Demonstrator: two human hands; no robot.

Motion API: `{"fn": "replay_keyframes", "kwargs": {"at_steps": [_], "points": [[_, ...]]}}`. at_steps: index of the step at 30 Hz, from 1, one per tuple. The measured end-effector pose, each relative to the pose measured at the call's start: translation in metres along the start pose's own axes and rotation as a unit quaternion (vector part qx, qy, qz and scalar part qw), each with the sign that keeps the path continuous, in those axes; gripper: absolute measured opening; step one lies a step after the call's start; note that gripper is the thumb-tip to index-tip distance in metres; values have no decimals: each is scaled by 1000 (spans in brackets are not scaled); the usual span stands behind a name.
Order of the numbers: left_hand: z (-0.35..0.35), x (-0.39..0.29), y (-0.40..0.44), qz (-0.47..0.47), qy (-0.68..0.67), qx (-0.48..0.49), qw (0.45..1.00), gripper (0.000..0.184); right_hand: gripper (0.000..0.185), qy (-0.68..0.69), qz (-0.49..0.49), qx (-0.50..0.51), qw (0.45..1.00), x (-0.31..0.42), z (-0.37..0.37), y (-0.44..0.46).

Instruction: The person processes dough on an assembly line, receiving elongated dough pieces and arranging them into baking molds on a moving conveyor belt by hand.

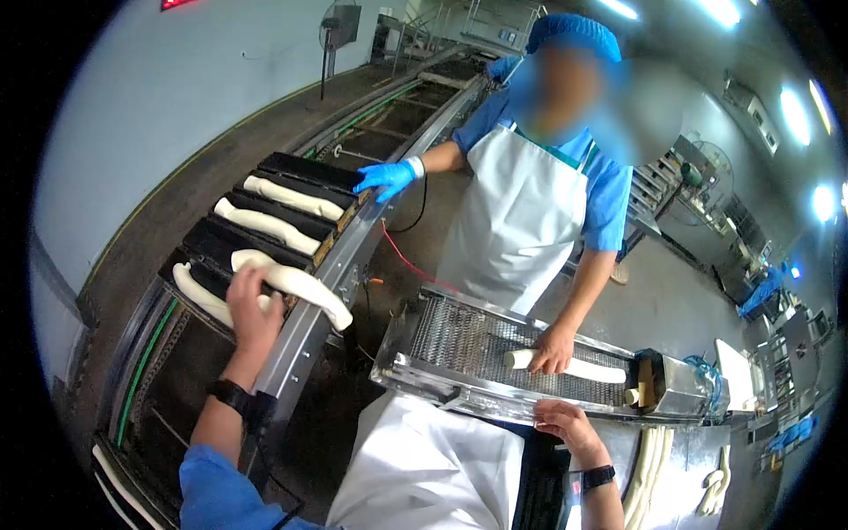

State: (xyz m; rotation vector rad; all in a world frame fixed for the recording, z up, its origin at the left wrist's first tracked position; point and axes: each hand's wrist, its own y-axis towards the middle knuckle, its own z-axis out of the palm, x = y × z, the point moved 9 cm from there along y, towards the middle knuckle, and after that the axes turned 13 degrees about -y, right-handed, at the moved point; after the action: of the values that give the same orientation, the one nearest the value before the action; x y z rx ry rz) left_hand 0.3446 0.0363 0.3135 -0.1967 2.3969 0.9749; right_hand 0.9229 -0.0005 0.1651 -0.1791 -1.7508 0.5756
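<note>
Touching dough (305, 284) is the left hand (252, 311); the red display (175, 3) is unreadable.

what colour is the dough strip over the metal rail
The dough strip is creamy white, best seen in the head view.

On my feed, I hold my left hand (254, 314) out to the left of the mesh conveyor (459, 331), fingers bent; my right hand (570, 428) sits at its near edge, fingers loosely curled.
</note>
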Motion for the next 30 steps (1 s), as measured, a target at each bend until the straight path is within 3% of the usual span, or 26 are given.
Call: {"fn": "replay_keyframes", "kwargs": {"at_steps": [1,2,4,6,10,12,14,16,18,20,21,22,24,25,26,28,29,30], "points": [[-5,50,0,-56,34,-77,995,51,37,11,8,-14,1000,1,-2,1],[6,132,-3,-237,31,-56,969,66,37,24,10,-29,999,4,-5,5],[3,147,-19,-395,29,-34,917,82,28,88,-17,-32,995,-2,-2,8],[3,132,-31,-414,-70,-63,906,93,28,85,-7,-23,996,8,11,4],[-1,140,-66,-432,-140,-169,875,93,32,27,-36,5,999,-1,24,-1],[-9,116,-69,-338,-393,-250,817,92,28,35,-29,24,999,-9,28,1],[-19,127,-70,-356,-375,-243,821,93,27,21,-35,26,999,-11,28,1],[-36,110,-68,-366,-238,-193,879,91,25,32,-26,35,999,-22,24,1],[-25,142,-59,-346,-52,-100,931,79,24,28,-43,22,998,-17,20,-1],[-18,112,-49,-255,26,-101,961,76,24,36,-35,12,999,-22,16,-5],[-19,69,-41,-257,65,-85,961,75,24,38,-30,7,999,-27,12,-6],[-4,63,-33,-167,-25,-133,977,79,24,38,-25,0,999,-30,8,-6],[32,65,-31,-280,-306,-132,900,86,24,31,-7,-14,999,-33,8,-8],[44,51,-35,-381,-370,-140,836,93,25,25,8,-23,999,-36,6,-6],[62,72,-37,-409,-348,-143,831,90,27,15,-31,-6,999,-39,5,-4],[78,80,-43,-466,-454,-123,749,78,27,18,-44,2,999,-37,8,-7],[79,83,-36,-399,-502,-71,764,69,27,19,-44,-1,999,-38,8,-11],[67,72,-33,-252,-351,28,901,55,27,28,-40,1,999,-39,10,-16]]}}
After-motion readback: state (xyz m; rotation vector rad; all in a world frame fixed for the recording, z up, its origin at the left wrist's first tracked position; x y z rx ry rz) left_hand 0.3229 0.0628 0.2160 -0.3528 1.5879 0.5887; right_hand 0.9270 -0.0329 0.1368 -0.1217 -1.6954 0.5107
